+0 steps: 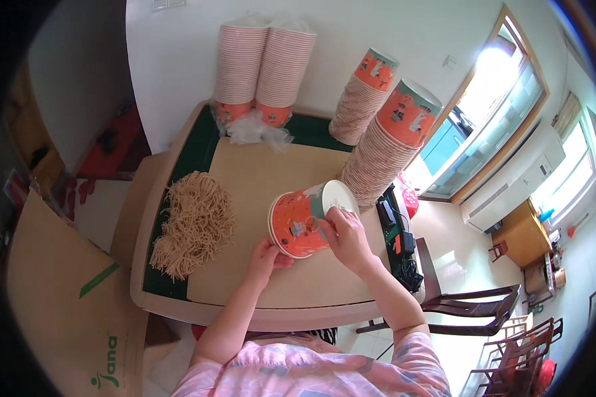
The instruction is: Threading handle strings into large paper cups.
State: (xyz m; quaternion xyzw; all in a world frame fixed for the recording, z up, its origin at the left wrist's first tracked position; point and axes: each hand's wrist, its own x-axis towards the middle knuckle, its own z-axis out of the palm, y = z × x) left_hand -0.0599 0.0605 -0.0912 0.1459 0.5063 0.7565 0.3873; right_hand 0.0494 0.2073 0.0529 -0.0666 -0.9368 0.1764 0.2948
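Note:
An orange paper bucket (291,223) with a green band and printed figures lies tilted on its side above the middle of the table. Its rimmed mouth points left and its white base faces right. My left hand (266,258) is closed on the lower edge of the rim, with some fingers beneath it. My right hand (346,239) is bent in a pinch against the bucket's side near the base; what its fingertips hold is too small to make out. To the left of the bucket lies a loose heap of tan cords (193,225).
Two tall nested stacks of paper buckets (238,66) in clear plastic stand at the back left. Two leaning stacks of upturned buckets (384,145) rise close beyond my right hand. Black adapters and cables (404,255) line the right edge. A dark chair (473,308) stands at right.

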